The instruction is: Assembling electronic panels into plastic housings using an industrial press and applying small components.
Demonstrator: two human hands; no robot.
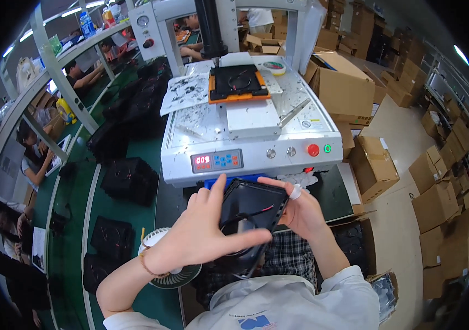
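A shallow black plastic housing (248,199) with a raised, notched rim is tilted in front of my chest. Thin red and black wires with a bare end lie inside it. My right hand (303,213) grips its right edge, and a white wrap circles one finger. Over the left side spreads my left hand (204,223), thumb stretched across the housing and the other fingers pointing forward. A blurred greyish spot sits near that thumb. Beyond, on the white press machine (251,147), a similar black piece (238,80) rests in an orange fixture (240,99) beneath a black vertical cylinder (208,27).
Tweezers (295,112), a tape roll (273,67) and black scraps lie on the machine bed. A red button (312,149) is on its front. Stacked black housings (129,179) line the green bench at left. A small fan (177,275) is by my left forearm. Cardboard boxes (376,168) stand right.
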